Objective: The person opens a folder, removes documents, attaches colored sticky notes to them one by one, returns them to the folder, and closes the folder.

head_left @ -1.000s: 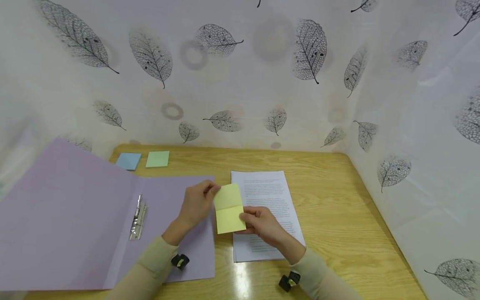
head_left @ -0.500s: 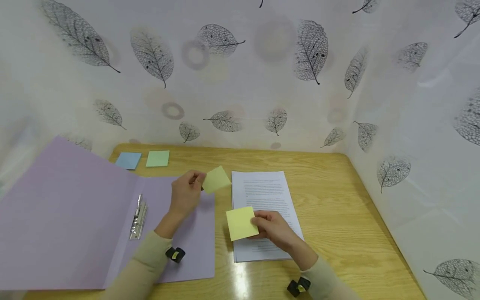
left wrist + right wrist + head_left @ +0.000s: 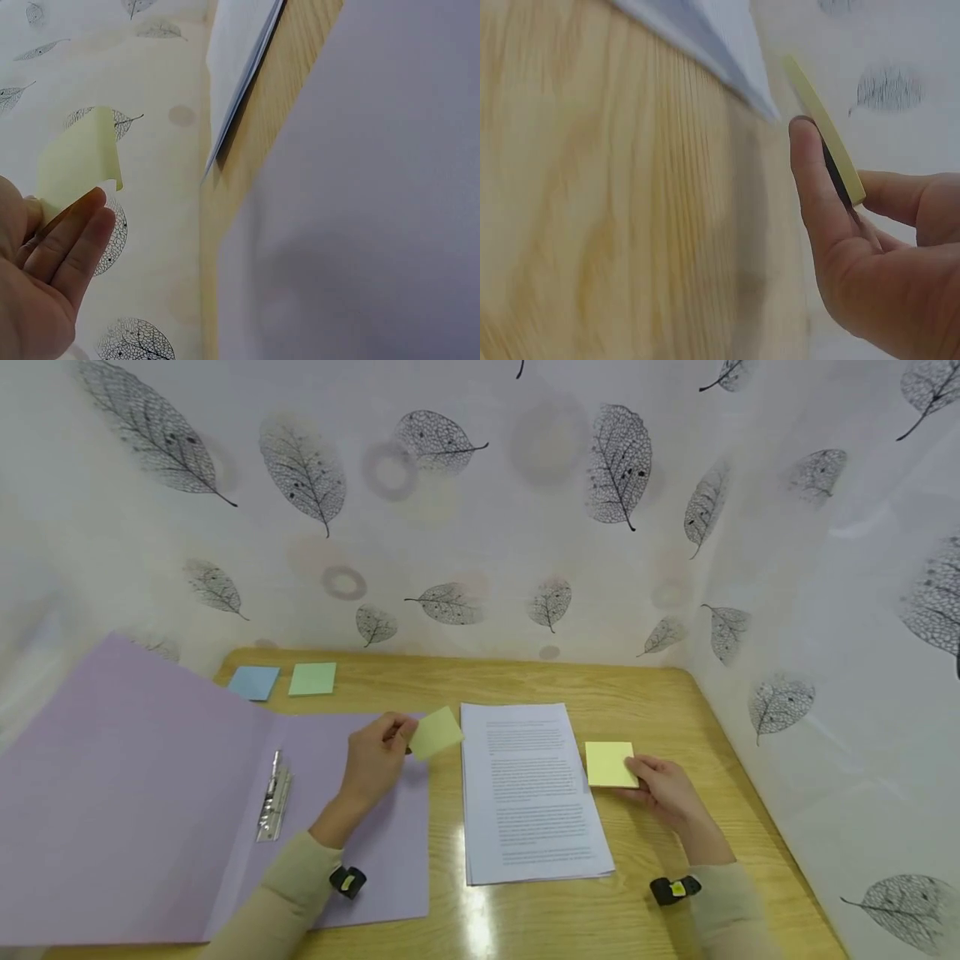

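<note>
My left hand (image 3: 372,762) pinches a single yellow sticky note (image 3: 437,733) by one edge, above the right inner side of an open purple folder (image 3: 375,843). In the left wrist view the note (image 3: 75,161) looks thin and slightly bent. Right of the paper stack, my right hand (image 3: 672,793) grips a yellow sticky note pad (image 3: 609,764) between thumb and fingers. The pad's thickness (image 3: 829,135) shows edge-on in the right wrist view. Between the hands lies a stack of printed paper (image 3: 532,793), touched by neither.
A metal clip (image 3: 274,797) is fixed near the folder's spine. Behind the folder, a blue note pad (image 3: 254,682) and a green note pad (image 3: 312,678) lie on the wooden table (image 3: 637,702). Leaf-patterned curtains (image 3: 480,527) enclose the back and sides.
The left hand has pulled one yellow note off the pad and moved left with it. The right hand has carried the pad rightward, from over the paper stack to beyond its right edge.
</note>
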A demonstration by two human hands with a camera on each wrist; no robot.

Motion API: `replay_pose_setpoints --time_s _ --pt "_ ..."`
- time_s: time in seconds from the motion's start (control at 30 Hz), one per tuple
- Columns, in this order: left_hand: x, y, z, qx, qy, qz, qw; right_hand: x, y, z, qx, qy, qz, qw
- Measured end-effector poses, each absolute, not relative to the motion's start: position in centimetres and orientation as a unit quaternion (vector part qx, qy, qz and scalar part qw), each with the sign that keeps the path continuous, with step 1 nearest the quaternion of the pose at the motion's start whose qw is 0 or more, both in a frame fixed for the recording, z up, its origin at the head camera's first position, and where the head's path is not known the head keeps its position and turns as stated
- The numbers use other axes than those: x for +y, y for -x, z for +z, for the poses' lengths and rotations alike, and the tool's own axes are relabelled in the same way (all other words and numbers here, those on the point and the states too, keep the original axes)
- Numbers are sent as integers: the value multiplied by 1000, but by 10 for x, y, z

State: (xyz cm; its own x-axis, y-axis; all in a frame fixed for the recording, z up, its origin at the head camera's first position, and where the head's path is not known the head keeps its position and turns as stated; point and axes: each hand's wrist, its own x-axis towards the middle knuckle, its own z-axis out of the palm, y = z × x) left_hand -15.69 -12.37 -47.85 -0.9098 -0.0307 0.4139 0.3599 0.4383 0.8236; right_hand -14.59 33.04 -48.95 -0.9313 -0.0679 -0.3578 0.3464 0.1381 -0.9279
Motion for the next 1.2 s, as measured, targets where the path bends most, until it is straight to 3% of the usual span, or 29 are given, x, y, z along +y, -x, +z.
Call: replay_pose_setpoints --time_s 0.23,0.73,1.2 --pt "-124 156 -477 -827 104 -515 198 360 152 -492 737 -108 -643 179" --pt "-125 155 -478 -822 104 -523 199 368 157 -502 741 -118 -630 199" --pt "-124 154 -476 -817 112 -525 211 365 146 -479 854 -111 -489 141"
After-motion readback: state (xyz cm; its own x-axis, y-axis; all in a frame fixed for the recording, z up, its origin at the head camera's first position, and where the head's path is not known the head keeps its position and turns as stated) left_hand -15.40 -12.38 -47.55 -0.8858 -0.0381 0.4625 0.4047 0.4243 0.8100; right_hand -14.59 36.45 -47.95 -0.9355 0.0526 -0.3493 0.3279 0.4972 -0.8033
